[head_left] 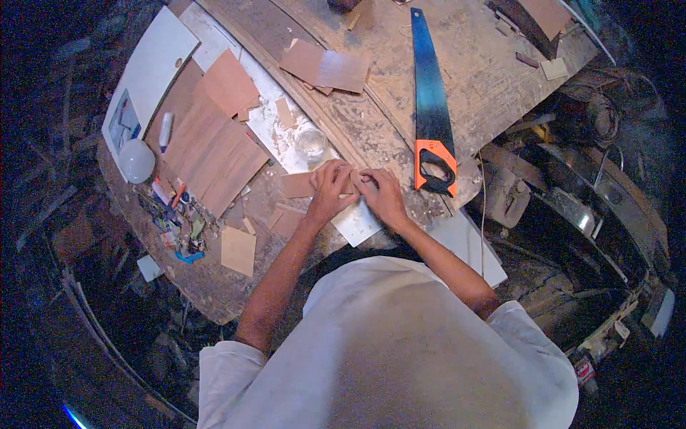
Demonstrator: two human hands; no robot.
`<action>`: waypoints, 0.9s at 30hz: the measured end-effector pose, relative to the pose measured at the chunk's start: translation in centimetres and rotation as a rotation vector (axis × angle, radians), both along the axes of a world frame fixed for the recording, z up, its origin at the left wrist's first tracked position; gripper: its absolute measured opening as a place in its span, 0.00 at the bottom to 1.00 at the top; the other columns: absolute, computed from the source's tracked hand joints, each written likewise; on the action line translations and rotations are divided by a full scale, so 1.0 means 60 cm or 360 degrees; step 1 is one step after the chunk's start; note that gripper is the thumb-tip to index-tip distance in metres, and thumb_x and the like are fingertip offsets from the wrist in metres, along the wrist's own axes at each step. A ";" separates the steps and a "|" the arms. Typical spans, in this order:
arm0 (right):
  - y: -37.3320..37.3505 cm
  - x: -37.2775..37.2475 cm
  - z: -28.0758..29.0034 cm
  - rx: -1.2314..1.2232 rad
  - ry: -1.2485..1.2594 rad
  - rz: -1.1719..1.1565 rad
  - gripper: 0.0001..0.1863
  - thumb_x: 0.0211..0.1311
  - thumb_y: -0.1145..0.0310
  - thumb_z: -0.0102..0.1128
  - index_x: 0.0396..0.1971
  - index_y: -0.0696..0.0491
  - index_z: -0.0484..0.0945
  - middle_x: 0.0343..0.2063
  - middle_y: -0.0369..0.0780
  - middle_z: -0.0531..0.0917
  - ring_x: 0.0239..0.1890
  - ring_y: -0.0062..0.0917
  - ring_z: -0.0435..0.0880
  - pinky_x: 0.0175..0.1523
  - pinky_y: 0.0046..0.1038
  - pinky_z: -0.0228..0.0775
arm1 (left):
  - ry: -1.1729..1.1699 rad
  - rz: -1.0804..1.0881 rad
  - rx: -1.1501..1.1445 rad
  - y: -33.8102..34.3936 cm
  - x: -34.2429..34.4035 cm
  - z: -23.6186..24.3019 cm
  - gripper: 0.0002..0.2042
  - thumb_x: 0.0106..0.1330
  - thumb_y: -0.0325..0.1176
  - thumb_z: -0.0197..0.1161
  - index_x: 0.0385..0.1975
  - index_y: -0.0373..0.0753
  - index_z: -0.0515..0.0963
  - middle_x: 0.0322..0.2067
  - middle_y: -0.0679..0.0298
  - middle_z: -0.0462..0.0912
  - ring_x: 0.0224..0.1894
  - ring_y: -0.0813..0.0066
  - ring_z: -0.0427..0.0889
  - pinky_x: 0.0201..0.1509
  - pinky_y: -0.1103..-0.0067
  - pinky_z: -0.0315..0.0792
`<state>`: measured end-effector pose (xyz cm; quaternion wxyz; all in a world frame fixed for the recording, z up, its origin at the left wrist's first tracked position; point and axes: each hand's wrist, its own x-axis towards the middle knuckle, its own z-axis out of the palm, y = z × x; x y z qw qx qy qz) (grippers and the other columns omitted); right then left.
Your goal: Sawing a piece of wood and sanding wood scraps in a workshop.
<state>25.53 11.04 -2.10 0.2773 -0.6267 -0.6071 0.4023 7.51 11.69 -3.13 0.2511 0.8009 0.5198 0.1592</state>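
Observation:
My left hand [330, 189] and my right hand [382, 196] meet over the near edge of the workbench, fingers bent and pinched together. Between the fingertips is a small brown piece of thin wood [349, 187], mostly covered by the fingers. A brown strip of board [297, 185] shows to the left of my left hand; whether it is joined to the held piece I cannot tell. A white sheet [357, 225] lies beneath both hands. Just beyond them stands a clear round container [311, 144].
A handsaw [434, 107] with an orange and black handle lies at the right. Brown boards [214, 161], a white marker [166, 131], a white dome [136, 160] and a heap of small tools [176, 214] lie left. Long wooden strips [314, 107] cross the workbench [389, 86].

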 end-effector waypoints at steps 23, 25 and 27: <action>0.060 0.070 -0.042 -0.0663 0.0540 -0.0204 0.21 0.63 0.61 0.64 0.47 0.63 0.81 0.35 0.40 0.86 0.37 0.20 0.82 0.44 0.24 0.76 | -0.0388 0.0049 -0.0619 0.082 0.056 0.009 0.28 0.64 0.43 0.65 0.62 0.39 0.70 0.57 0.53 0.73 0.61 0.56 0.69 0.67 0.66 0.61; 0.060 0.070 -0.048 -0.0676 0.0508 -0.0164 0.21 0.63 0.60 0.64 0.47 0.63 0.81 0.36 0.40 0.86 0.39 0.19 0.81 0.45 0.24 0.75 | -0.0461 0.0073 -0.0760 0.099 0.056 0.021 0.25 0.66 0.42 0.63 0.60 0.38 0.72 0.55 0.52 0.76 0.59 0.56 0.73 0.65 0.68 0.64; 0.059 0.071 -0.053 -0.0630 0.0496 -0.0162 0.20 0.64 0.61 0.64 0.47 0.62 0.81 0.37 0.41 0.86 0.39 0.21 0.82 0.46 0.25 0.76 | -0.0597 0.0080 -0.0855 0.113 0.064 0.036 0.19 0.67 0.39 0.62 0.55 0.36 0.78 0.47 0.52 0.82 0.51 0.60 0.80 0.59 0.73 0.71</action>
